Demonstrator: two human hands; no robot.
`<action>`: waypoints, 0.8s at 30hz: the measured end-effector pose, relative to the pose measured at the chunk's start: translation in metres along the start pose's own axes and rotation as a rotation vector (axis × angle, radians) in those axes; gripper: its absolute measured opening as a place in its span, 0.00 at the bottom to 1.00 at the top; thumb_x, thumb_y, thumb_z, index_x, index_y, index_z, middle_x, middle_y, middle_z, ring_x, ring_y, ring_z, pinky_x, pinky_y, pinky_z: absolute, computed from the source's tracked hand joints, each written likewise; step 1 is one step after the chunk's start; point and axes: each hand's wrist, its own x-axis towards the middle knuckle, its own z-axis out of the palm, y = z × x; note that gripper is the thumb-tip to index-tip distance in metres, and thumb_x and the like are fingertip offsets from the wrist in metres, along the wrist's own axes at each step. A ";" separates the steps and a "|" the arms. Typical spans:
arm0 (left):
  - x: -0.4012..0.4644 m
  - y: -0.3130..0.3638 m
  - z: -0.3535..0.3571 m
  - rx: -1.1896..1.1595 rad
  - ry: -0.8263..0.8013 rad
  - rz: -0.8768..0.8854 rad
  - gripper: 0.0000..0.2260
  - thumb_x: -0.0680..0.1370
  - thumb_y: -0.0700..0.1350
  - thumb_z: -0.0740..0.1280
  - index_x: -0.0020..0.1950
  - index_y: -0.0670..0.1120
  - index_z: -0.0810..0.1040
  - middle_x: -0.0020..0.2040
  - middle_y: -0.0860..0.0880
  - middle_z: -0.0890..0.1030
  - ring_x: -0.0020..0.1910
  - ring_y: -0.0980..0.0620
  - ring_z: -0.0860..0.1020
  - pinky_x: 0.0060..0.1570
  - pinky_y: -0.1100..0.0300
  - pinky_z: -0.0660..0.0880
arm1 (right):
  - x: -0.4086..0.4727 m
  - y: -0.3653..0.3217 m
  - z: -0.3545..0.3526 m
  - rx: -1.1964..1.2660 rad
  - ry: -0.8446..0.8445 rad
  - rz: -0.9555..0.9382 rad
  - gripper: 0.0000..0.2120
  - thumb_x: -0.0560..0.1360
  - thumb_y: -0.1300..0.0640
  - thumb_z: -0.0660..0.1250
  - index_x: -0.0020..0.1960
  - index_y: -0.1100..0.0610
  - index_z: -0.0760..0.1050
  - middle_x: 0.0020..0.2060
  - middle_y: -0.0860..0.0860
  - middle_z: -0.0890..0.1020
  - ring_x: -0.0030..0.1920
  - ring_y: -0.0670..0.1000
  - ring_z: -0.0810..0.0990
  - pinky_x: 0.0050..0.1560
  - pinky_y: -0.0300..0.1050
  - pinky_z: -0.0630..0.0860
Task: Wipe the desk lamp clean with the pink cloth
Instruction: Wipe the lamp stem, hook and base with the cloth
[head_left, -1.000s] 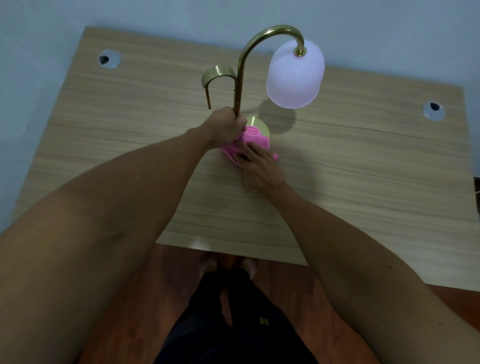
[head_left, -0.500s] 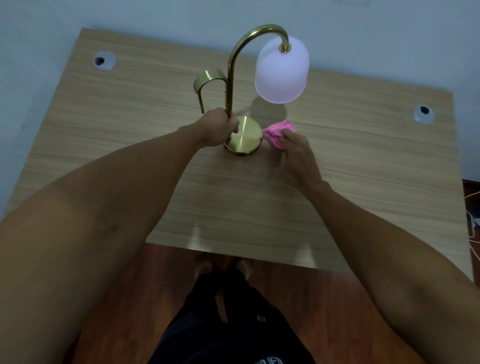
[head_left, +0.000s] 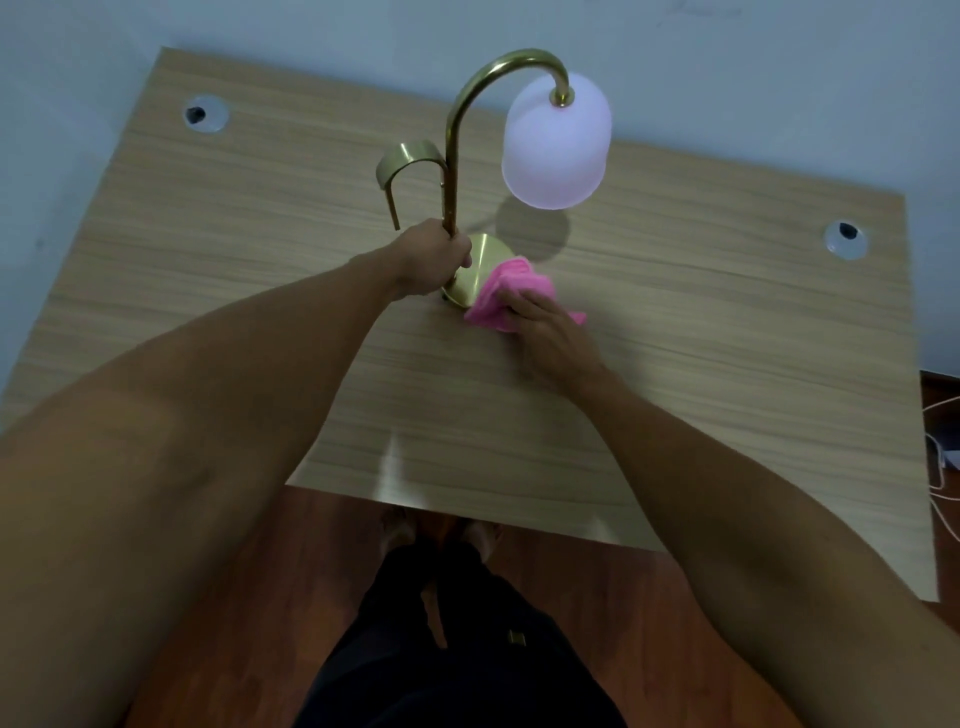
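Under right hand fingers, pink cloth, against lamp base

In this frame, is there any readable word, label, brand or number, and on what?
None can be read.
The lamp, pink cloth and desk show no print.
A small gold tag on the dark trousers is too small to read.

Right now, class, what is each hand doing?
Left hand: closed around the lamp stem.
Right hand: pressing the pink cloth against the lamp base.
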 end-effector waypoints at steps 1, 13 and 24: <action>0.000 0.000 0.000 0.002 -0.003 -0.005 0.14 0.82 0.47 0.56 0.47 0.45 0.79 0.48 0.43 0.80 0.58 0.37 0.81 0.41 0.55 0.72 | 0.002 0.007 -0.006 0.007 0.059 0.099 0.16 0.83 0.58 0.59 0.60 0.48 0.84 0.65 0.50 0.82 0.67 0.55 0.78 0.73 0.63 0.72; 0.006 -0.007 0.012 0.003 0.022 -0.050 0.14 0.83 0.45 0.58 0.61 0.42 0.79 0.54 0.45 0.77 0.51 0.47 0.75 0.49 0.55 0.71 | 0.074 0.004 -0.015 0.629 0.043 0.739 0.20 0.77 0.62 0.63 0.67 0.60 0.80 0.61 0.52 0.84 0.60 0.54 0.81 0.65 0.45 0.75; 0.003 -0.006 0.013 -0.008 0.061 -0.027 0.11 0.82 0.44 0.58 0.55 0.43 0.80 0.52 0.45 0.77 0.51 0.45 0.75 0.54 0.51 0.73 | 0.030 -0.106 0.041 0.459 0.364 0.735 0.28 0.71 0.77 0.64 0.71 0.65 0.75 0.71 0.65 0.70 0.72 0.62 0.68 0.68 0.33 0.58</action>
